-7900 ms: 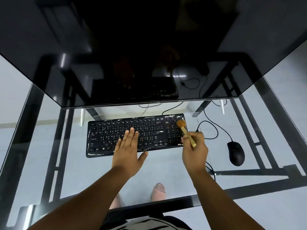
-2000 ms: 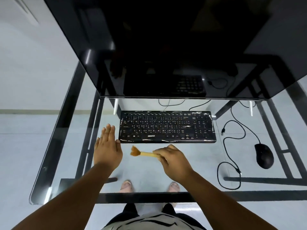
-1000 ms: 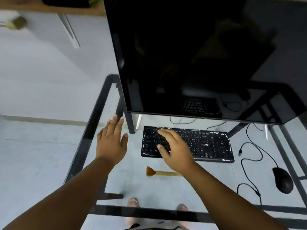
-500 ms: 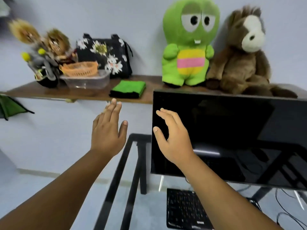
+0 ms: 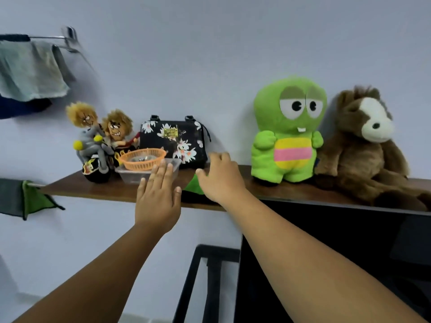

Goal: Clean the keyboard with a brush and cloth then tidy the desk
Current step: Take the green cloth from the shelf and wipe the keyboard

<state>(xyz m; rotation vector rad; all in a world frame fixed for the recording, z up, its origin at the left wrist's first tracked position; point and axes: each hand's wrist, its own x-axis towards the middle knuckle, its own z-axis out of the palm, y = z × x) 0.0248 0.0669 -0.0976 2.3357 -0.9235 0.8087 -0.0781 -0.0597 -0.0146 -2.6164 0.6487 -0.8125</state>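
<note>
A folded green cloth (image 5: 193, 185) lies on the wooden shelf (image 5: 98, 187), and only its left corner shows. My right hand (image 5: 220, 177) is over the cloth with its thumb spread and its fingers bent down past the far edge; the fingertips are hidden, so a grip cannot be made out. My left hand (image 5: 158, 197) is raised flat with straight fingers in front of the shelf edge, holding nothing. The keyboard and the brush are out of view.
On the shelf stand two dolls on a toy motorbike (image 5: 98, 145), an orange basket (image 5: 143, 158) in a clear tub (image 5: 140, 177), a floral black bag (image 5: 173, 138), a green plush (image 5: 286, 131) and a brown plush (image 5: 366, 145). The black monitor (image 5: 338, 252) is below right. Towels (image 5: 30, 71) hang at the left.
The view has tilted up from the desk to the shelf. My right hand put the brush down on the desk, rose, and now covers the green cloth. My left hand rose too.
</note>
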